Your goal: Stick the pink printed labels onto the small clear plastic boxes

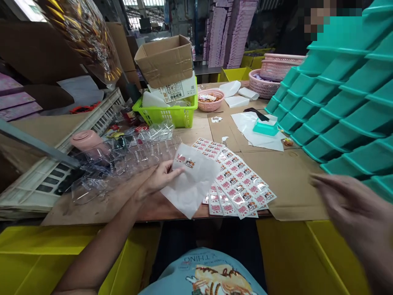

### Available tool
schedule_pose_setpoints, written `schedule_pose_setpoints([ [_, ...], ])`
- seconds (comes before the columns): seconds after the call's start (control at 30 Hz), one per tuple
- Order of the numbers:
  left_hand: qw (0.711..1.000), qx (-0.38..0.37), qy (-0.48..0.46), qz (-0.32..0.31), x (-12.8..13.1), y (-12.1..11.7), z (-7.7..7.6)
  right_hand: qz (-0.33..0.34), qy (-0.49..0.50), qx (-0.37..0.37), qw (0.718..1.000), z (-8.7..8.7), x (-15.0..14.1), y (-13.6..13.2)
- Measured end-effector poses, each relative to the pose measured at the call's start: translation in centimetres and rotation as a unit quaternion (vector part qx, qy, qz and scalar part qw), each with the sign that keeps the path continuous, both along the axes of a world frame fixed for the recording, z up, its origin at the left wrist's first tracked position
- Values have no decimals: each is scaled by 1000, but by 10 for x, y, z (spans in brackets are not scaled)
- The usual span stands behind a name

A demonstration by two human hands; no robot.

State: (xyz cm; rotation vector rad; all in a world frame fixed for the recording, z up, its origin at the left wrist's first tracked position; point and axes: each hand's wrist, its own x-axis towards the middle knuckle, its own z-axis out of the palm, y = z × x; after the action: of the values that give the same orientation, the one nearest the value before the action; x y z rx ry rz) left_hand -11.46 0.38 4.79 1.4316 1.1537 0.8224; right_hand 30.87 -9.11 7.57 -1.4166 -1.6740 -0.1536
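My left hand pinches a white translucent bag that shows a small printed sticker near its top edge. The bag hangs over the front of the cardboard-covered table. Just right of it lie several sticker sheets fanned out, printed with pink and cartoon figures. My right hand hovers at the right, blurred, fingers pointing left, with nothing visible in it. A heap of clear plastic shells lies left of my left hand.
Stacked teal trays fill the right side. A green basket carries a cardboard box. Pink baskets stand behind. A white crate lies at left. Yellow bins sit below the table edge.
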Motion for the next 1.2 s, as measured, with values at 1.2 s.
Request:
schedule_pose_setpoints([
  [1.2, 997, 77, 10, -4, 50, 12, -36, 185, 332, -126, 916, -50, -153, 134],
])
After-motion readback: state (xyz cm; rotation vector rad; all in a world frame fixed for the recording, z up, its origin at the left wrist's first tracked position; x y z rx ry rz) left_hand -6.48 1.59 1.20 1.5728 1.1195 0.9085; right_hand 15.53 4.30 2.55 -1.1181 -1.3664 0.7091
